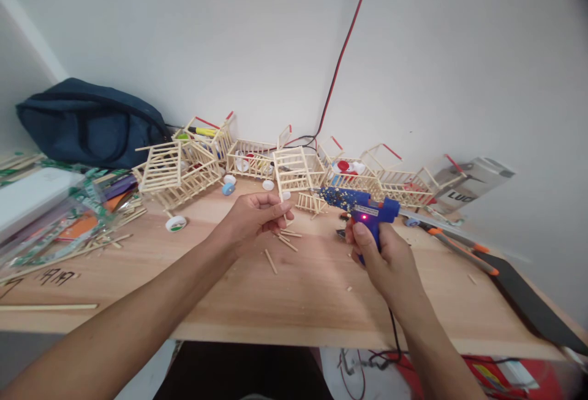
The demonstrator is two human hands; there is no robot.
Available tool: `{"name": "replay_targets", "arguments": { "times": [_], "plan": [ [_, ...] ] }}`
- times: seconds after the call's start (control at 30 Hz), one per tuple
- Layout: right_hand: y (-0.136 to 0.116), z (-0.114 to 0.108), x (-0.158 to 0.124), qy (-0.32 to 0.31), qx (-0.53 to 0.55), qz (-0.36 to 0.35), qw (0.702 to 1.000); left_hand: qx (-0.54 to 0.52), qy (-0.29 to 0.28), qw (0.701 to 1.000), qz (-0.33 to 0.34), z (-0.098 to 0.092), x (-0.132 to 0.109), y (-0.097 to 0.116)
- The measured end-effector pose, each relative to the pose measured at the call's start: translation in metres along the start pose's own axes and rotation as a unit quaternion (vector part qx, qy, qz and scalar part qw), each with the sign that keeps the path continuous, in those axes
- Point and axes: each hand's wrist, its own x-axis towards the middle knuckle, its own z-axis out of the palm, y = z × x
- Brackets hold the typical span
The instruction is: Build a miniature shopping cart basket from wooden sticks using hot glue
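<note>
My left hand pinches the lower end of a small slatted panel of thin wooden sticks, held up above the table. My right hand is wrapped around the handle of a blue hot glue gun with a lit red light. The gun's front is crusted with flecks, and its nozzle points left at the panel's lower right corner; whether it touches cannot be made out. A clear glue stick protrudes from its back. Short cut sticks lie below my left hand.
Several wooden-stick carts with red-tipped handles line the wall. Bottle caps lie near them. A blue bag and packets of sticks are at left. Orange-handled pliers and a black strip are at right. The gun's cord hangs over the front edge.
</note>
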Motion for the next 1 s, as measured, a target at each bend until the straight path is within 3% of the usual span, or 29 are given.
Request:
{"name": "replay_targets", "arguments": {
  "times": [0.63,1.0],
  "plan": [
    [-0.0084,0.0003,0.0,0.041,-0.105,-0.068,0.991,-0.003,0.002,1.0,0.001,0.0003,-0.0005,0.001],
    [-0.0101,0.0006,0.0008,0.058,-0.137,-0.066,0.987,-0.001,0.004,1.0,-0.001,0.0013,-0.0011,0.0024]
  ]
}}
